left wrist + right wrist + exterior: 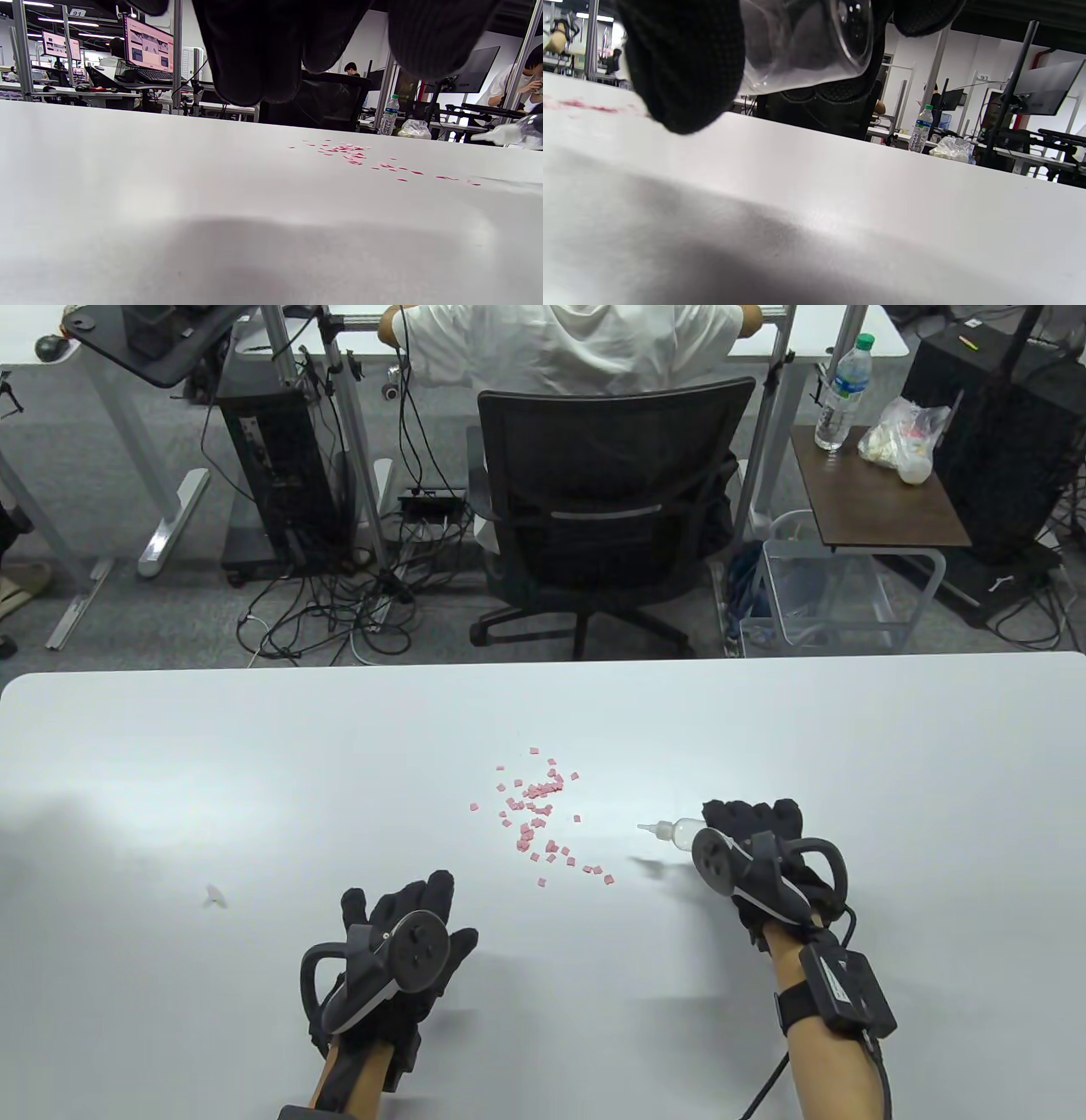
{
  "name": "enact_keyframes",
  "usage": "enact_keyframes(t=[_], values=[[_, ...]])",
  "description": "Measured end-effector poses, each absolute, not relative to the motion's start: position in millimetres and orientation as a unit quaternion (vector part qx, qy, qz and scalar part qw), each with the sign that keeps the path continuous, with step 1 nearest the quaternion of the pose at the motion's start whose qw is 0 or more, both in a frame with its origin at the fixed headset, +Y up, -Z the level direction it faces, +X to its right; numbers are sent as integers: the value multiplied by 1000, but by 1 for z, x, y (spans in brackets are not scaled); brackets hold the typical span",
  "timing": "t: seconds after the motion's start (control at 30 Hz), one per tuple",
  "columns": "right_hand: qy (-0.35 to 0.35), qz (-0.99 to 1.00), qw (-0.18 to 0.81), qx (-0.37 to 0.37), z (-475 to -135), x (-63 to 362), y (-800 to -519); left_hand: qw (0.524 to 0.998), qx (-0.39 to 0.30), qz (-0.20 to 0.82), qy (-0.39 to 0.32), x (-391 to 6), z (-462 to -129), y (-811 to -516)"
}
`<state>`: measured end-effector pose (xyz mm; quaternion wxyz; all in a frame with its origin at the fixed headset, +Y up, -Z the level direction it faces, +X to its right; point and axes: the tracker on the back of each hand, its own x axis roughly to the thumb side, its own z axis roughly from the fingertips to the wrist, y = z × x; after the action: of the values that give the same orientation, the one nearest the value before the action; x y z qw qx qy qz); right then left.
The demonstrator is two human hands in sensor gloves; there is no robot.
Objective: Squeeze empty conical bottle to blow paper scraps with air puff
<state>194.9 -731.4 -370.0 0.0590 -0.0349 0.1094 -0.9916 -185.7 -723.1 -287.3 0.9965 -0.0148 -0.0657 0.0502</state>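
Several small pink paper scraps [536, 810] lie scattered at the middle of the white table [254, 780]; they also show in the left wrist view [352, 154]. My right hand [755, 848] grips a clear conical bottle [674, 831] above the table, its white nozzle pointing left toward the scraps, a short way right of them. The bottle's clear base [806, 46] shows between my fingers [687, 72] in the right wrist view. My left hand [399, 942] is empty, fingers spread, low over the table near the front edge, below and left of the scraps.
A small white scrap [215, 897] lies on the table at the left. Beyond the far edge stands a black office chair [607, 517] with a seated person, desks, cables and a side table with a water bottle [840, 394].
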Motion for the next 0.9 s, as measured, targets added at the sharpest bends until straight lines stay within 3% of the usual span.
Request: enact_keyframes(t=[0.37, 0.63, 0.9], values=[[154, -987, -50, 8, -304, 216, -715, 996, -33, 69, -36, -198, -289, -730], [150, -983, -106, 13, -301, 221, -718, 996, -20, 84, -2, -210, -293, -727], [155, -982, -106, -7, -299, 216, -715, 996, 4, 32, 81, -262, -326, -708]])
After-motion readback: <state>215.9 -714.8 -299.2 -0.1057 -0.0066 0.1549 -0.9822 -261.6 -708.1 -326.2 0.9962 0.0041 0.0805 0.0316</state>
